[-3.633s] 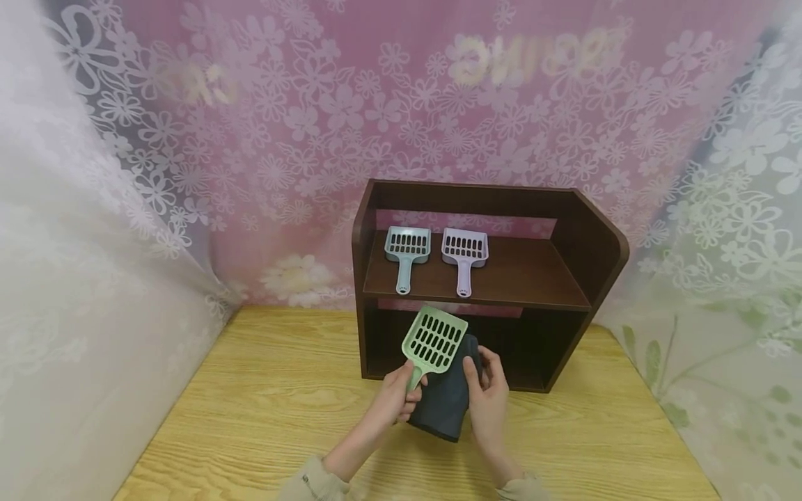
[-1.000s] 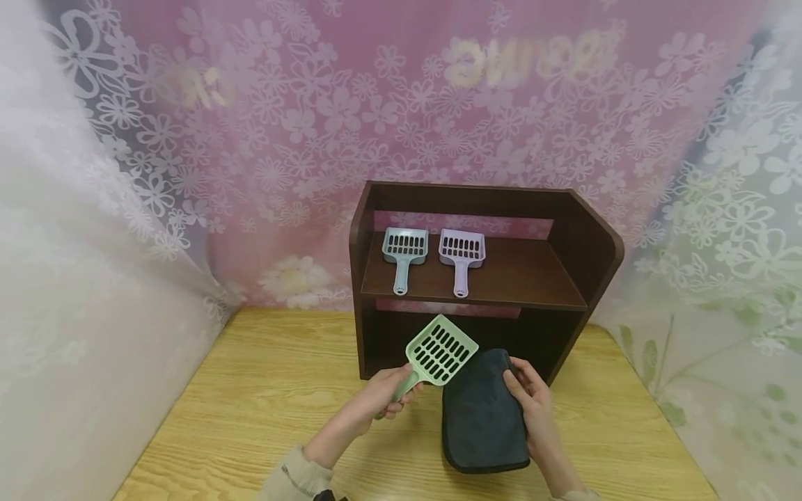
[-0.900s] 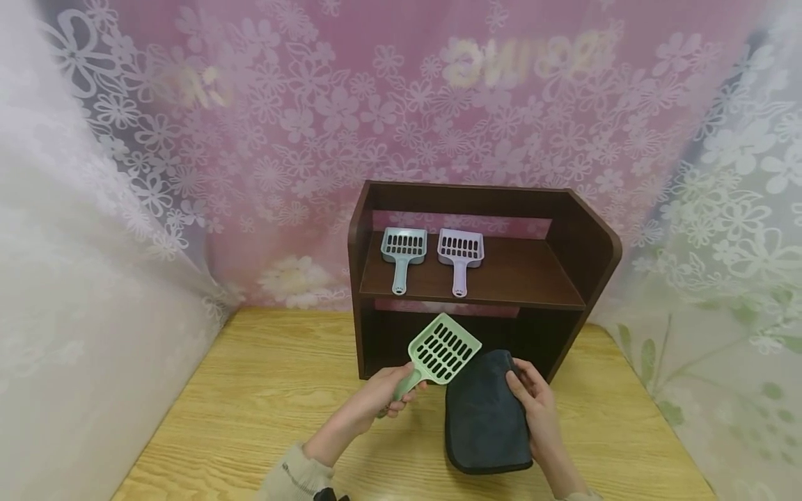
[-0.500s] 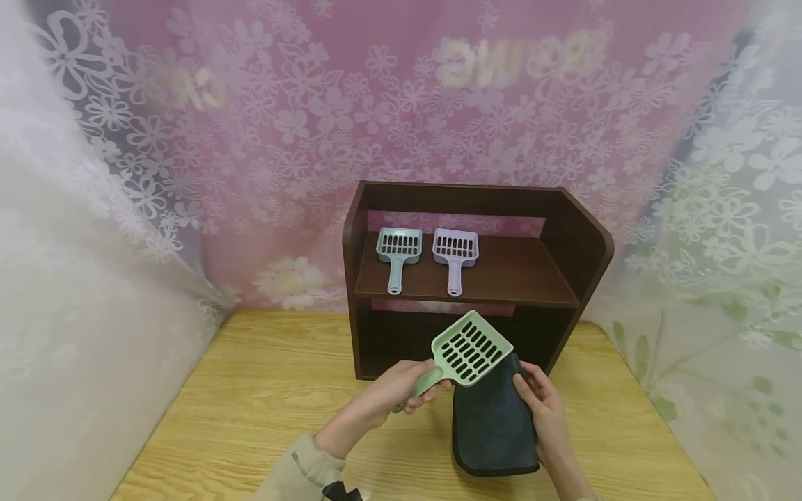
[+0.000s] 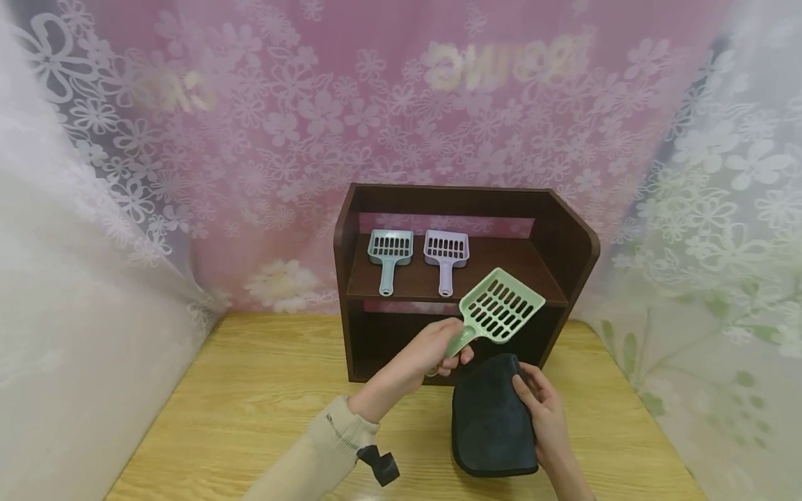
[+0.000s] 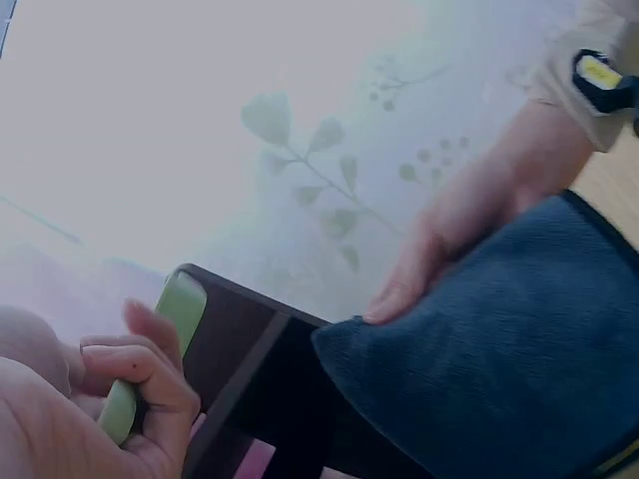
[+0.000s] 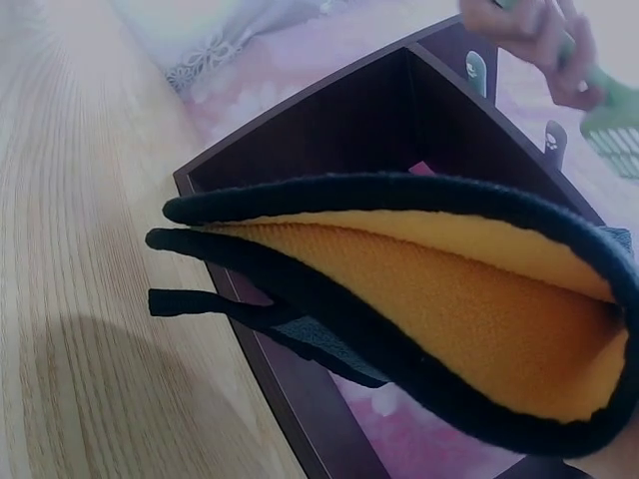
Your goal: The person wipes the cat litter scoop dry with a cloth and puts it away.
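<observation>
My left hand point(image 5: 438, 346) grips the handle of a light green slotted litter scoop point(image 5: 498, 309), raised in front of the shelf's upper board. In the right wrist view the scoop point(image 7: 617, 125) looks blurred at the upper right. A folded dark blue cloth point(image 5: 491, 421) hangs from my right hand point(image 5: 544, 407), pinched at its upper right edge, thumb on the near face. Its orange inner side shows between the folds in the right wrist view. A blue litter scoop point(image 5: 388, 256) and a lilac litter scoop point(image 5: 446, 257) lie side by side on the upper board.
The dark brown two-tier shelf point(image 5: 510, 275) stands on a wood-grain table point(image 5: 263, 396), just beyond my hands. Flowered curtains point(image 5: 282, 174) close off the back and both sides. A black strap point(image 5: 379, 465) dangles from my left sleeve.
Earlier the green scoop was lower, beside and then overlapping the cloth. My left hand has since lifted it up and to the right, off the cloth. The cloth has shifted right and spread wider.
</observation>
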Tool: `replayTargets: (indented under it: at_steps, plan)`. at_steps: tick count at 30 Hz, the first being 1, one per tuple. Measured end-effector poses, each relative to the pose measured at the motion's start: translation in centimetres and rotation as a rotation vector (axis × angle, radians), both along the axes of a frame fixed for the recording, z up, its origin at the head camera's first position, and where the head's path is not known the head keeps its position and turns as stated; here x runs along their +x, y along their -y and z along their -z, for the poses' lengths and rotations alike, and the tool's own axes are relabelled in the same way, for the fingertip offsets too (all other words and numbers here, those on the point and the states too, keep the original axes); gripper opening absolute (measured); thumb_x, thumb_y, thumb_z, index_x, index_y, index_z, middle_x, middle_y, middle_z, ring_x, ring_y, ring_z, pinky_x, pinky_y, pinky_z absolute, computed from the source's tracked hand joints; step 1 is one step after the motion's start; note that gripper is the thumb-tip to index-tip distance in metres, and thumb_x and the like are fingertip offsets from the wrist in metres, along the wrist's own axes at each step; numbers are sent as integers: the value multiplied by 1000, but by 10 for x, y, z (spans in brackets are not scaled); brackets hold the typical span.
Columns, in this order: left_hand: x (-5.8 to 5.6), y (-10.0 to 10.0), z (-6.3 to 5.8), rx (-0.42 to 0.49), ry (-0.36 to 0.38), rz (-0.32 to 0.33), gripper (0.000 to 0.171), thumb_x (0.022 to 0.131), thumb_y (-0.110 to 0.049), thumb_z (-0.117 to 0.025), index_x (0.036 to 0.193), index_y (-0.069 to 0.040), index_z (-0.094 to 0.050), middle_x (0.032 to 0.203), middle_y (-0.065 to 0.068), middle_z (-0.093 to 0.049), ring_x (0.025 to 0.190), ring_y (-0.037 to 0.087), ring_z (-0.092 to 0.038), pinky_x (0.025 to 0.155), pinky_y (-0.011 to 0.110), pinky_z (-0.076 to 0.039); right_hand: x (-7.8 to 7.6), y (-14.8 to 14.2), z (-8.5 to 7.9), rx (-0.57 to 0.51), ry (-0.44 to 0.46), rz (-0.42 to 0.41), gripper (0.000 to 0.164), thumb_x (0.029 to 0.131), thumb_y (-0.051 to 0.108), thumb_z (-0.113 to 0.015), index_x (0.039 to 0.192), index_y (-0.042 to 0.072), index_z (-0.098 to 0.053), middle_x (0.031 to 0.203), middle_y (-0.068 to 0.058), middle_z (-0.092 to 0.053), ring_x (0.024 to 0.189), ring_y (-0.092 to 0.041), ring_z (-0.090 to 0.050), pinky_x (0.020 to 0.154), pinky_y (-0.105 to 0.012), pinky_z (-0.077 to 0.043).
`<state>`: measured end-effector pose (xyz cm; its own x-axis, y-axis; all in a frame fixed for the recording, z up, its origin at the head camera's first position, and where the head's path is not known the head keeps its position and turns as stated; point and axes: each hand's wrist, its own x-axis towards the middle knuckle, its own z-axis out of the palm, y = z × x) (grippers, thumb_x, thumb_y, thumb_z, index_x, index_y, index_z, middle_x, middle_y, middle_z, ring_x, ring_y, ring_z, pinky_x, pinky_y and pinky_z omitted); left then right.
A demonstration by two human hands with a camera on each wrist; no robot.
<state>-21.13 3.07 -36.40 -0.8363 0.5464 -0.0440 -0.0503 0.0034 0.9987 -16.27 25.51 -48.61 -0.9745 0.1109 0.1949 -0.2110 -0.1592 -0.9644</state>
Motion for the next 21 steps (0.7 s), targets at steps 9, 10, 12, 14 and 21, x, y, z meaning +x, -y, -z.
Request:
replayTargets:
  at_steps: [9,10,12,14,21]
  plan:
    - [-24,-33,-21,60,-13,-118,32,110,-20,-37,122,-2,-61,86,3,-61,64,10,-48,56,19,-44,7,-7,0,-38,-20,-3,21,107,6,-49,126,7,-58,110,5,-68,92,-10,-67,72,-26,-58]
    - [-25,-35,-23,52,-20,-124,33,109,-20,-38,123,-2,-62,88,3,-63,67,11,-51,59,19,-46,8,-9,0,-40,-19,-1,21,107,6,-49,126,7,-58,110,5,-68,92,-10,-67,72,-27,-58]
    - [-29,-41,-28,45,-29,-128,32,108,-17,-40,127,-3,-62,95,5,-67,77,15,-56,66,21,-50,9,-11,0,-44,-18,5,22,107,6,-49,127,7,-58,110,4,-68,92,-10,-67,72,-27,-58]
    - [-33,-46,-32,55,-31,-123,33,108,-14,-41,132,-3,-61,105,9,-69,89,21,-62,74,24,-54,10,-12,0,-49,-14,12,21,107,6,-50,126,7,-58,110,4,-68,91,-11,-68,71,-27,-58]
    - [-48,-65,-39,161,20,-103,36,108,-7,-41,140,5,-55,129,24,-64,115,37,-63,97,40,-54,14,-16,2,-41,10,28,22,106,7,-51,127,7,-59,109,4,-69,91,-12,-68,71,-28,-58]
